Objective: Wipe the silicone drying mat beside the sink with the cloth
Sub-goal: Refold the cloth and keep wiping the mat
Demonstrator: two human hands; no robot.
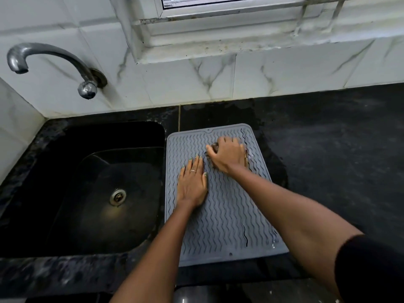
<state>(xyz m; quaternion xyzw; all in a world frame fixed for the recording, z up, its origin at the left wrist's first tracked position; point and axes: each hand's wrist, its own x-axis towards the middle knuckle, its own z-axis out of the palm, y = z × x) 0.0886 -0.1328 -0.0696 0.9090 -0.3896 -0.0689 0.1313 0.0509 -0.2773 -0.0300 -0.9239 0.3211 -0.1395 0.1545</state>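
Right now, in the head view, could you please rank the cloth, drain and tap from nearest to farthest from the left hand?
1. Cloth, just right, under the right hand.
2. Drain, left, in the sink.
3. Tap, far left on the wall.
Left hand lies flat on the mat.
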